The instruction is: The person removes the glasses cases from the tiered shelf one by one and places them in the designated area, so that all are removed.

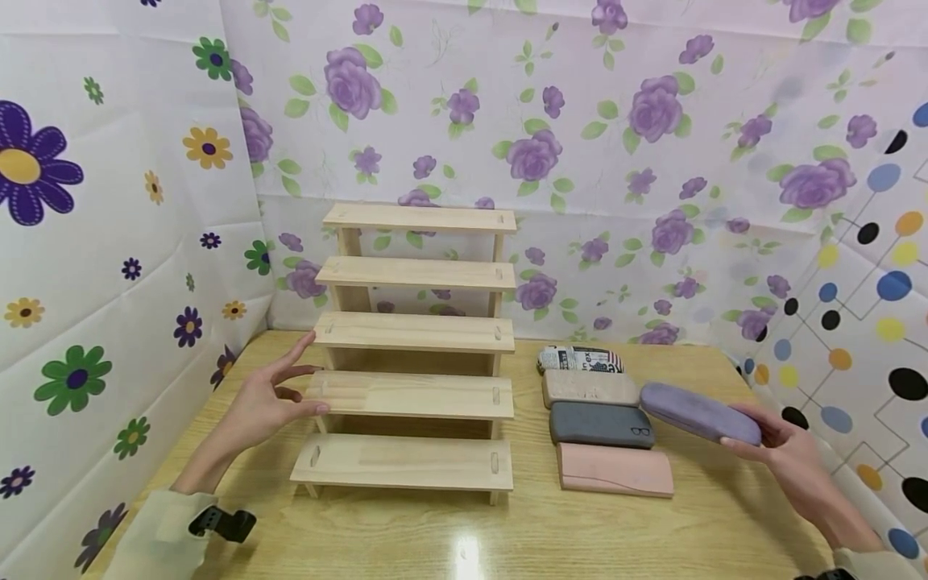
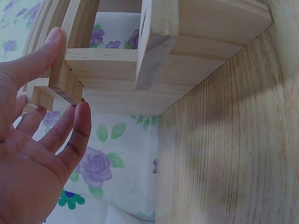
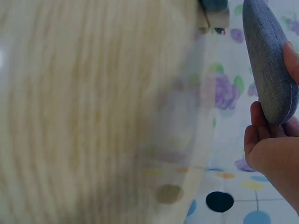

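A light wooden tiered rack [image 1: 416, 329] with several stepped shelves stands on the table left of centre. My left hand [image 1: 264, 407] is at its left end, thumb and fingers about the end of a shelf board [image 2: 70, 65], as the left wrist view shows. On the right, my right hand [image 1: 790, 455] holds a purple-grey fabric glasses case [image 1: 699, 412] by its near end, tilted. Left of it lie a pink glasses case [image 1: 615, 470], a dark grey one [image 1: 598, 424] with a glasses print, a beige one [image 1: 589, 387] and a newsprint-patterned one [image 1: 580, 359].
The wooden table [image 1: 406, 536] is bounded by a rose-patterned cloth [image 1: 449, 153] behind, a daisy-patterned cloth [image 1: 130, 330] on the left and a dotted cloth [image 1: 870, 338] on the right. The glasses cases lie in a row to the right of the rack.
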A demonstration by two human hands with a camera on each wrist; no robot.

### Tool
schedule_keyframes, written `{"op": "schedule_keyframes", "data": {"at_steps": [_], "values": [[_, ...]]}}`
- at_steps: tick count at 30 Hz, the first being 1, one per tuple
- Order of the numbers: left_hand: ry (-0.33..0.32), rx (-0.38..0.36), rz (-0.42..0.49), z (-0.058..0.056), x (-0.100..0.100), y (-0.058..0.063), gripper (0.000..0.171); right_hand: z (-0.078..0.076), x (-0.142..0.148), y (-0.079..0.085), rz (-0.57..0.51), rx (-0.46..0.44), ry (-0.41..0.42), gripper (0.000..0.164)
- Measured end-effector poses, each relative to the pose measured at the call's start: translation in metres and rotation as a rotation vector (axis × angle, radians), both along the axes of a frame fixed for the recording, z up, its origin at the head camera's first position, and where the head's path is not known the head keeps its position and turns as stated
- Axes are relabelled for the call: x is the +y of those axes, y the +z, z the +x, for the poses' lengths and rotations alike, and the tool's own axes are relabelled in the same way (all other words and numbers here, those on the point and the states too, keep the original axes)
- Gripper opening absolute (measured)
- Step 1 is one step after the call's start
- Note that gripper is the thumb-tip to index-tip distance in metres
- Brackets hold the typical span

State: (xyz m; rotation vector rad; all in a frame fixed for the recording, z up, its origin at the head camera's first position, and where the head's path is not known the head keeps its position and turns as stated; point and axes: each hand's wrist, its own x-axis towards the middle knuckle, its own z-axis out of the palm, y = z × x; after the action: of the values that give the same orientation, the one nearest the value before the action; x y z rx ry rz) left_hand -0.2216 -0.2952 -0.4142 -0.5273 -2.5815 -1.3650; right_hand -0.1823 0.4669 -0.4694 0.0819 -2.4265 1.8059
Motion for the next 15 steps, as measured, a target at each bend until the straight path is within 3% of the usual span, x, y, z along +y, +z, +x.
{"op": "schedule_keyframes", "data": {"at_steps": [5,15], "values": [[-0.001,0.002,0.003,-0.001,0.000,0.000,0.108,0.001,0.010,-0.005,0.119,-0.027,-0.041,0.060],[-0.006,0.015,0.004,-0.001,-0.001,0.000,0.107,0.005,0.022,-0.019,0.214,-0.049,-0.076,0.063]]}}
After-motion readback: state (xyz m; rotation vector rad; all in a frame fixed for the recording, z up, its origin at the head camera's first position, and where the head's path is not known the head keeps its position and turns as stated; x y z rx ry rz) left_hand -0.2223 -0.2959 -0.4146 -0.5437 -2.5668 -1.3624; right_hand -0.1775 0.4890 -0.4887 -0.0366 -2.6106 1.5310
